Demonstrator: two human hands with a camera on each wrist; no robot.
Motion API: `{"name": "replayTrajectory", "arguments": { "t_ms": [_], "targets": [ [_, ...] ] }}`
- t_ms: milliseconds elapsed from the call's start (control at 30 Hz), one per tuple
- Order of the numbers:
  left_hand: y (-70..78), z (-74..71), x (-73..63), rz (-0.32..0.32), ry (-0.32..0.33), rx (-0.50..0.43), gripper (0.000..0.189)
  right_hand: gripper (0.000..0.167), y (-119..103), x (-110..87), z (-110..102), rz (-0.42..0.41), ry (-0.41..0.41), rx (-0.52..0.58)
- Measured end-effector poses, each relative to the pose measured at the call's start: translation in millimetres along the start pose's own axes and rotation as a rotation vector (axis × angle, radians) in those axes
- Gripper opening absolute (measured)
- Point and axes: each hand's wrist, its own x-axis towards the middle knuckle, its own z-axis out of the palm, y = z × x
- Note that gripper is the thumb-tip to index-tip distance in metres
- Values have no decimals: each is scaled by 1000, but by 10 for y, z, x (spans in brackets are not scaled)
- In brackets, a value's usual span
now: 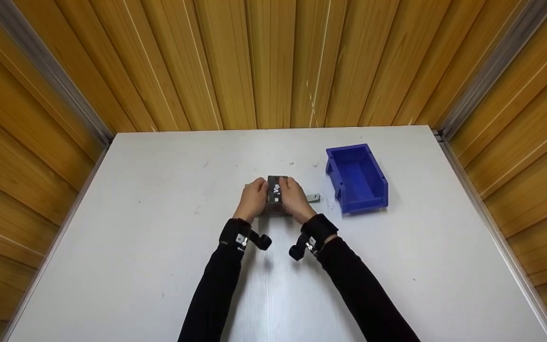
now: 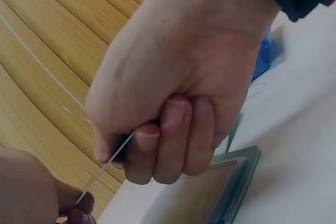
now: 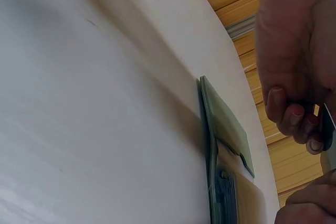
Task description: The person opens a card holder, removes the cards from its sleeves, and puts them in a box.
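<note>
Black "Vip" card (image 1: 274, 191) is held up between your two hands, near the middle of the white tabletop (image 1: 169, 190), with its printed face upward. Your left hand (image 1: 252, 199) pinches the left edge, its other fingers curled in underneath. Your right hand (image 1: 296, 199) pinches the right edge, the thumb lying over the face. In the left wrist view the card shows edge-on, a thin pale line running from one hand to the other, so both hands are narrow and holding the same thing.

Below the card, on the tabletop, is a green wallet-like holder (image 3: 229, 119) with a pale brown panel; the card appears apart from it. A pale tab with a round hole (image 1: 314, 197) sticks out to the right of your right hand; whether it belongs to the holder, you cannot tell from here. Farther right and slightly farther away stands a blue plastic bin (image 1: 363, 205), open at the top, well apart from the card. Wood-grain panels (image 1: 273, 66) close off the far side.

The step in hand looks like steadying or turning the card with both hands above the holder. Your next move likely calls for keeping the pinch light and level, choosing which hand keeps the card, and freeing the other to steady the holder.
</note>
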Motion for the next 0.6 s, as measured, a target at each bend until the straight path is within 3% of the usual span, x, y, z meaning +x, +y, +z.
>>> {"name": "replayTrajectory", "arguments": {
  "t_ms": [167, 400, 600],
  "targets": [
    [-9, 8, -14, -5, -11, -17, 25, 34, 25, 14, -9, -78, 27, -108],
    [-35, 7, 0, -2, -19, -14, 24, 32, 38, 17, -53, -92, 31, -91],
    [-157, -60, 22, 126, 66, 190, 15, 29, -16, 8, -149, -95, 20, -61]
  ]
}}
